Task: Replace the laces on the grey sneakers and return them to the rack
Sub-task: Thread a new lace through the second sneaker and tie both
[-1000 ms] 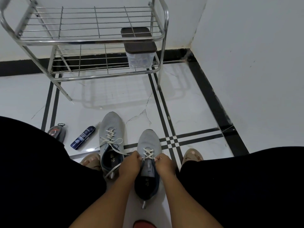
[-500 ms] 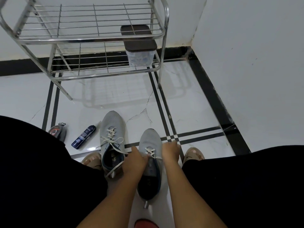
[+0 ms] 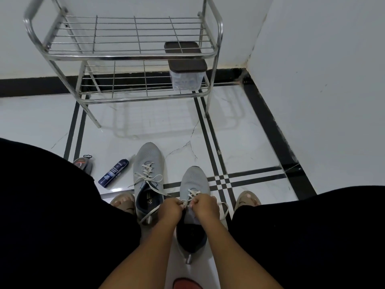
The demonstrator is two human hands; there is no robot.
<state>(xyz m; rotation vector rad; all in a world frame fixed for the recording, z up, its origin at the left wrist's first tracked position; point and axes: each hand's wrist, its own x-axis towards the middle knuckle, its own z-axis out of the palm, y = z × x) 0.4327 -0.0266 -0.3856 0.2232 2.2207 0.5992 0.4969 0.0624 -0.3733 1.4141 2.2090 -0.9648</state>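
On the floor, left to right: a spray can (image 3: 113, 173); the left sneaker (image 3: 148, 178), already laced; and the right sneaker (image 3: 193, 203), set between the knees within reach. The left hand (image 3: 170, 209) and right hand (image 3: 206, 206) each pinch a lace (image 3: 192, 193) end with curled fingers, apparently tightening it. Behind stands the rack (image 3: 133, 57), whose lower shelf carries a clear lidded box (image 3: 186, 77), contents indistinct.

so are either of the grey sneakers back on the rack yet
No, both grey sneakers sit on the floor before the rack, hands pinching one's lace.
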